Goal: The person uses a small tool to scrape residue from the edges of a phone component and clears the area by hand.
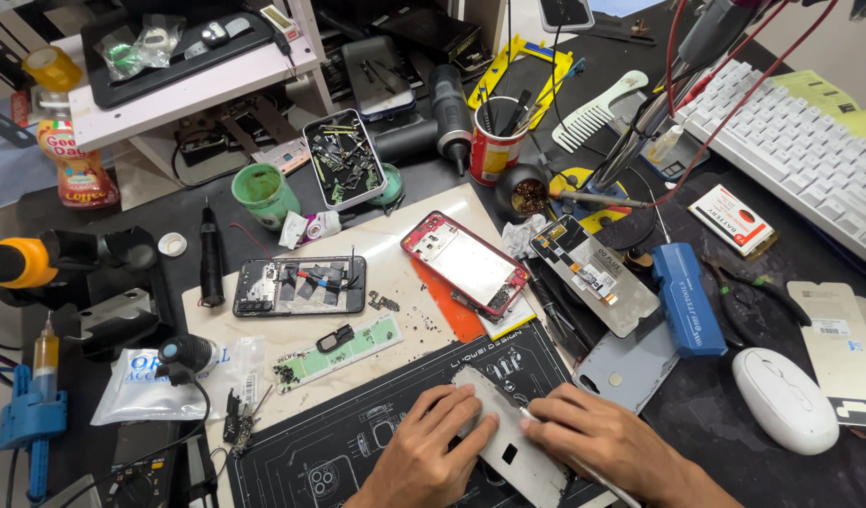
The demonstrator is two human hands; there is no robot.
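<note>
While both hands worked at the near edge of the bench [724, 404], the piece in hand was a white phone back cover [508, 442], lying tilted on the black repair mat [357, 433].

Item 1. Left hand [423, 452]: fingers [466, 409] curled and pressed on the cover's left edge, a narrow grip that pinned the cover to the mat.

Item 2. Right hand [593, 437]: closed narrow around a thin white tool [530, 417], its tip touching the cover's upper right part (the exact kind of tool could not be told).

Item 3. Beyond the cover, further from the person: a red phone frame [466, 261], face open; left of that, a dark opened phone [299, 285]; between it and the mat, a green circuit strip [339, 350].

Item 4. Right of the cover: a grey phone back [626, 367], a blue box [685, 296] beyond it, and a white mouse [784, 398] well apart.

Step judged: cleaning or scraping the inner face of the cover, likely mid-way. The next move probably called for steady pinning by the left hand and a shallow, light stroke of the tool along the surface, so that the thin cover would not flex or slide.
</note>
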